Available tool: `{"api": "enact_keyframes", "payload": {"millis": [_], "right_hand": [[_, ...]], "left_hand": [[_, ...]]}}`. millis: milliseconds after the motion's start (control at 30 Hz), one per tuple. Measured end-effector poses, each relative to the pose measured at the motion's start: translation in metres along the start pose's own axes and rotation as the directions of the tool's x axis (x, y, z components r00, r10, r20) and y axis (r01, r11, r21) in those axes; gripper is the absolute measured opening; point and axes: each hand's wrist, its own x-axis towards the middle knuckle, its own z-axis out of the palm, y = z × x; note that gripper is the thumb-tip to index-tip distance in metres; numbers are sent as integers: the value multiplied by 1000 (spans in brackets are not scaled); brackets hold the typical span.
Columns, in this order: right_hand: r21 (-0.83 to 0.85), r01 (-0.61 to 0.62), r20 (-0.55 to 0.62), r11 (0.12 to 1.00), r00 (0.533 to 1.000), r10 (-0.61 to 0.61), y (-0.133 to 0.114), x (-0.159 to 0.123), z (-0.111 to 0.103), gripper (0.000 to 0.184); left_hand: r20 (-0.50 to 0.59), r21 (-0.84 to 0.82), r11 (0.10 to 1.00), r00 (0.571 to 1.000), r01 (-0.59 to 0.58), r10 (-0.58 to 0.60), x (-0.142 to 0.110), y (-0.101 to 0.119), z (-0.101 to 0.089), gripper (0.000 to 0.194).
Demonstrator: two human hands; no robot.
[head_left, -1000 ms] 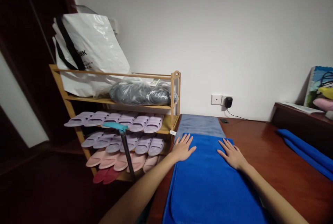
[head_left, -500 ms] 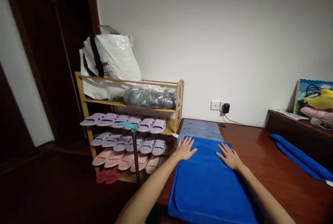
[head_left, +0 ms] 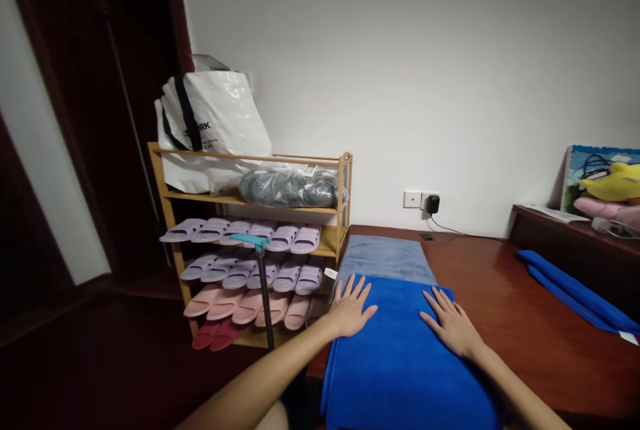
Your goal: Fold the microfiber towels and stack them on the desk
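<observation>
One plush, rectangular blue cloth (head_left: 395, 370) lies on the glossy counter (head_left: 525, 330), one grey cloth (head_left: 385, 257) past its far edge. Left hand (head_left: 350, 310) and right hand (head_left: 454, 327) rest flat on the blue cloth, each grip wide.

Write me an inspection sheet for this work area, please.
Surface: reddish-brown table, glossy.
Job's things: blue cloth, spread flat; grey-blue cloth shows beyond its far edge.
Clutter: second blue cloth at right; yellow item on the raised ledge.
Grips: left grip and right grip, bare hands, palms down on the blue cloth, fingers spread.
Cables: black cord from the plug adapter, along the table's back.
Surroundings: slipper rack at left, holding a white bag.
</observation>
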Motion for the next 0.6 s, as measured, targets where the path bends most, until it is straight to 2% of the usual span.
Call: {"api": "enact_keyframes", "payload": {"millis": [233, 333, 400, 500, 600], "right_hand": [[45, 25, -66, 999, 998, -22, -10, -61, 5, 71], [101, 26, -71, 995, 997, -19, -6, -70, 3, 66], [155, 24, -118, 988, 993, -6, 1, -64, -1, 62], [193, 38, -226, 980, 974, 6, 17, -45, -8, 63], [238, -6, -196, 971, 979, 54, 33, -30, -9, 65]], "left_hand": [[2, -68, 997, 999, -47, 47, -58, 12, -6, 67], [-2, -103, 993, 998, -64, 64, -70, 11, -14, 62], [-84, -102, 991, 994, -85, 77, -66, 8, -21, 52], [-255, -91, 980, 956, -176, 148, -47, -1, -29, 38], [-272, -94, 978, 949, -188, 156, -27, -14, -27, 31]]}}
